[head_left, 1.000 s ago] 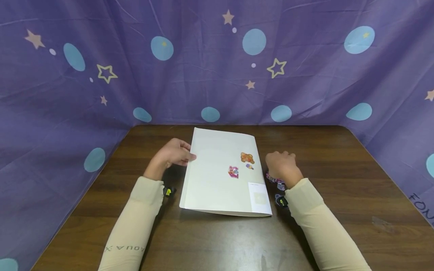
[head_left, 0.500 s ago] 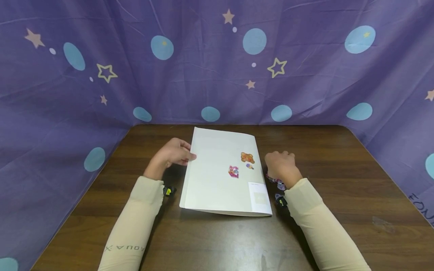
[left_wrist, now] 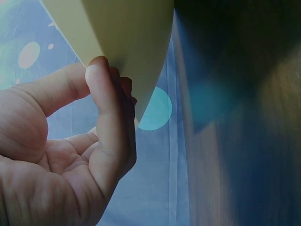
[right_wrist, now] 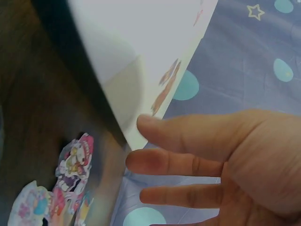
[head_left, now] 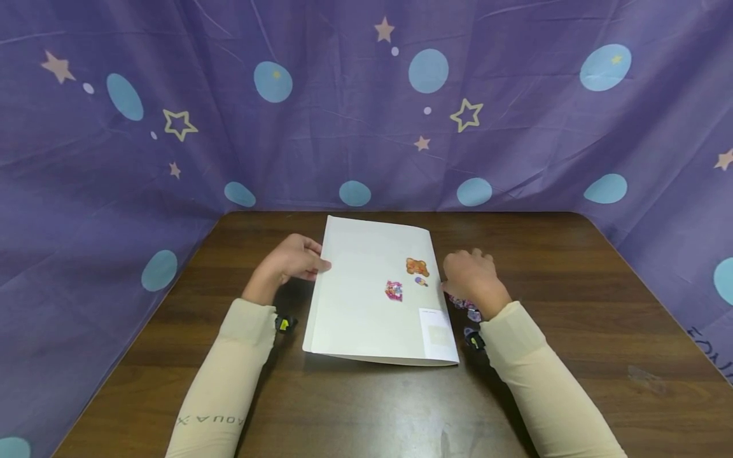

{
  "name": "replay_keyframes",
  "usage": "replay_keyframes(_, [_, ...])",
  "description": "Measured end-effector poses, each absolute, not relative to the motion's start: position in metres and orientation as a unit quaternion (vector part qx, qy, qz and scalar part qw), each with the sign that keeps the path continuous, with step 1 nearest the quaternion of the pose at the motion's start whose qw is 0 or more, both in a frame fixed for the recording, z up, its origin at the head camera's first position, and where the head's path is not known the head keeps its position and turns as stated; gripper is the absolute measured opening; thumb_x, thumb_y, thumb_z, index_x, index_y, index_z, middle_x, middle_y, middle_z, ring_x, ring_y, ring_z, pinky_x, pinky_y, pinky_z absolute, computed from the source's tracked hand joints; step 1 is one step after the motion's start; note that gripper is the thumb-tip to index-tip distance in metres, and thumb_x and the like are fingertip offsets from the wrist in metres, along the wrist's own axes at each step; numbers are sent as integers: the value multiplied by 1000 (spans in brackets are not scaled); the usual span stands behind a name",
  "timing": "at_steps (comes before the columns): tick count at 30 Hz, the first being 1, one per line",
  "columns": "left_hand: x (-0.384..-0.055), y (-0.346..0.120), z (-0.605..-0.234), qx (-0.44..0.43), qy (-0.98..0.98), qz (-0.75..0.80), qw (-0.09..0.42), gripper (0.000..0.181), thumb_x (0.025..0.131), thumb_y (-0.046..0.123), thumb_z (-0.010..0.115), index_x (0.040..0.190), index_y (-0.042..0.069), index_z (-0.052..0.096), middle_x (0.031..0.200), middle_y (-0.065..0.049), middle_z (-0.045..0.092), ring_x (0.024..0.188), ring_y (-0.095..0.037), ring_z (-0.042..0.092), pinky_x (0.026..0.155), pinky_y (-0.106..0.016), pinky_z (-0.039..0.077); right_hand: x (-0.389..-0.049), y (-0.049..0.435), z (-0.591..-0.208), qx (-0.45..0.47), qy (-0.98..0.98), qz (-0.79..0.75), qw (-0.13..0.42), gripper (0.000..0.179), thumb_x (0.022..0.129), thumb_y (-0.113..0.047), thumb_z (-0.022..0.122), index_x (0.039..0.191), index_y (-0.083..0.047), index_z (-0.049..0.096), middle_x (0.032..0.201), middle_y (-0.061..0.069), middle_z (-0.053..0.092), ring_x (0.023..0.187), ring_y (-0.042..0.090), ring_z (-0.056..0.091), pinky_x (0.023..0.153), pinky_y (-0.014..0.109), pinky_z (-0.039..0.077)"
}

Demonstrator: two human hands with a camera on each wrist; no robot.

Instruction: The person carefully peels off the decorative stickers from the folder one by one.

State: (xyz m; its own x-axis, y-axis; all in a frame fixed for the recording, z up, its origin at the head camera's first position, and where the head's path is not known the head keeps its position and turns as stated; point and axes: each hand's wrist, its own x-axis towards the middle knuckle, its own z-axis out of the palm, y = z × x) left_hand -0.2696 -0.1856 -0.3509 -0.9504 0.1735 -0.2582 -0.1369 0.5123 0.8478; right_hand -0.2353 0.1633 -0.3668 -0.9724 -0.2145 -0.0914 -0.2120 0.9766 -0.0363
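A white card folder (head_left: 366, 305) is raised at a slant over the table. Its front bears a brown bear sticker (head_left: 417, 267), a pink house sticker (head_left: 394, 291), a tiny purple-and-yellow sticker (head_left: 421, 281) and a pale label (head_left: 438, 334). My left hand (head_left: 294, 257) pinches the folder's left edge between thumb and fingers, which the left wrist view confirms. At the right edge is my right hand (head_left: 472, 280), its fingers extended and apart in the right wrist view, the thumb tip right at the folder's edge. Loose cut-out stickers (right_wrist: 75, 160) lie beneath that hand, partly hidden.
The brown wooden table (head_left: 372, 413) carries a small clear scrap (head_left: 646, 376) on the right. A purple curtain (head_left: 366, 127) with stars and blue dots hangs behind it. Black wrist devices (head_left: 285, 324) sit at both cuffs.
My right hand has moved slightly left and up, so its thumb now reaches the folder's right edge. The left hand and the folder have stayed in place.
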Motion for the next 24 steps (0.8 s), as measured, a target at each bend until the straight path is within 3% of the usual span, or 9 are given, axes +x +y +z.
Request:
replay_keyframes(7, [-269, -186, -351, 9, 853, 497, 156, 55, 88, 4, 77, 133, -13, 50, 105, -20, 63, 73, -18, 65, 69, -30, 61, -231, 157, -365, -143, 989, -23, 11, 20, 91, -28, 74, 84, -10, 72, 108, 16, 66, 104, 48, 54, 91, 68, 44])
replay_keyframes(15, [-269, -185, -350, 7, 855, 496, 154, 54, 88, 3, 77, 132, -13, 51, 105, -19, 63, 74, -18, 65, 69, -30, 61, -221, 142, -362, -163, 986, -21, -20, 32, 93, -35, 75, 114, -10, 75, 136, 23, 57, 119, 50, 50, 93, 67, 45])
replay_keyframes(24, [-270, -185, -352, 4, 853, 498, 154, 53, 88, 3, 77, 132, -13, 51, 104, -19, 63, 73, -18, 65, 68, -30, 61, -213, 127, -361, -194, 980, -23, -33, 35, 94, -35, 73, 118, -10, 75, 149, 25, 48, 135, 54, 42, 102, 69, 42])
